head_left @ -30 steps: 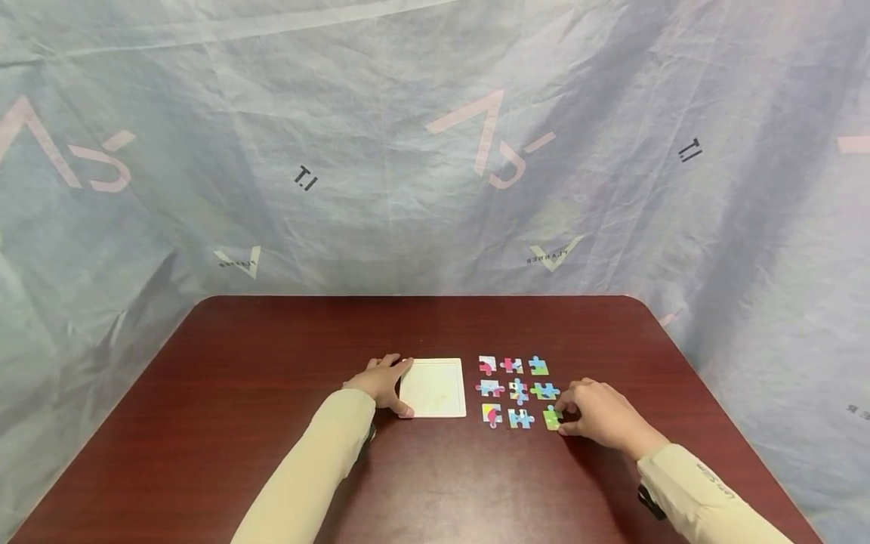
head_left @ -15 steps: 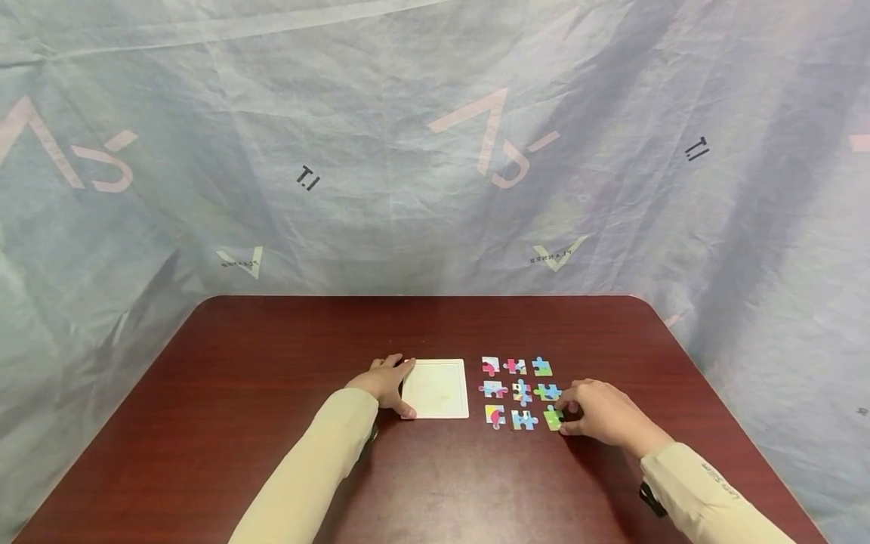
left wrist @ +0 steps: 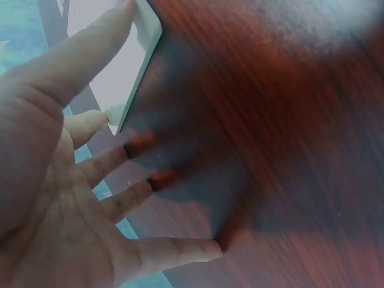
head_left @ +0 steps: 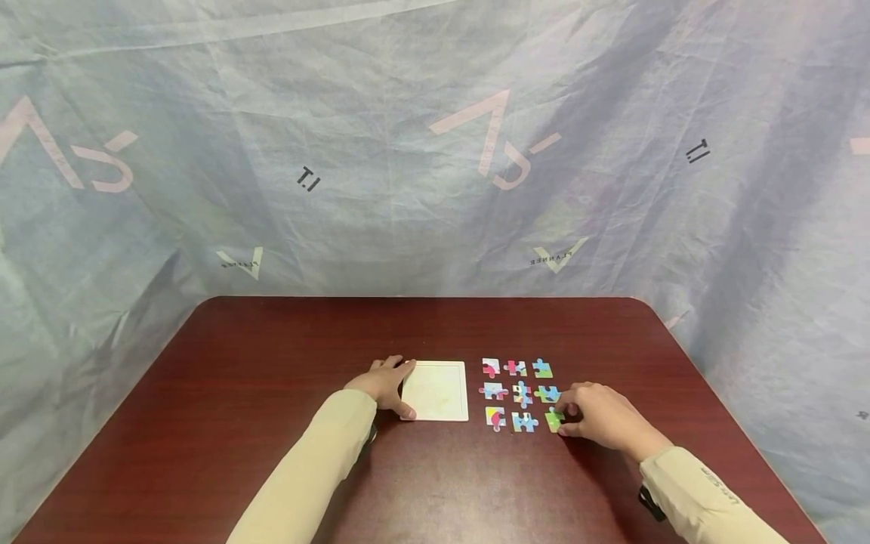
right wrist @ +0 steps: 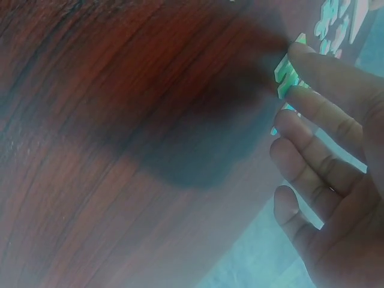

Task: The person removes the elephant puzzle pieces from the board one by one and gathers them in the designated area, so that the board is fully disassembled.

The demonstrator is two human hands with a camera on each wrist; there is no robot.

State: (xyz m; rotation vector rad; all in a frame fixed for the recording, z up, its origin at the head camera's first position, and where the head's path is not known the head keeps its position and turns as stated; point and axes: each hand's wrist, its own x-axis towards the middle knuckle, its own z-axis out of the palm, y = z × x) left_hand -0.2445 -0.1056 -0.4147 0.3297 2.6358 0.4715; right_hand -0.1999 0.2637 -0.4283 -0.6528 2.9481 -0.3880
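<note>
A pale square puzzle tray lies flat on the table, with a raised rim. My left hand rests at its left side, thumb at the near corner and index finger at the far one. In the left wrist view the fingers of that hand are straight and spread. My right hand pinches a green puzzle piece between thumb and index finger at the near right of the piece grid. The right wrist view shows the green piece between both fingertips, the other fingers loosely bent.
Several colourful puzzle pieces lie in rows between the tray and my right hand. A dark red wooden table with rounded far corners lies beneath everything. Behind and beside it hangs a grey printed cloth.
</note>
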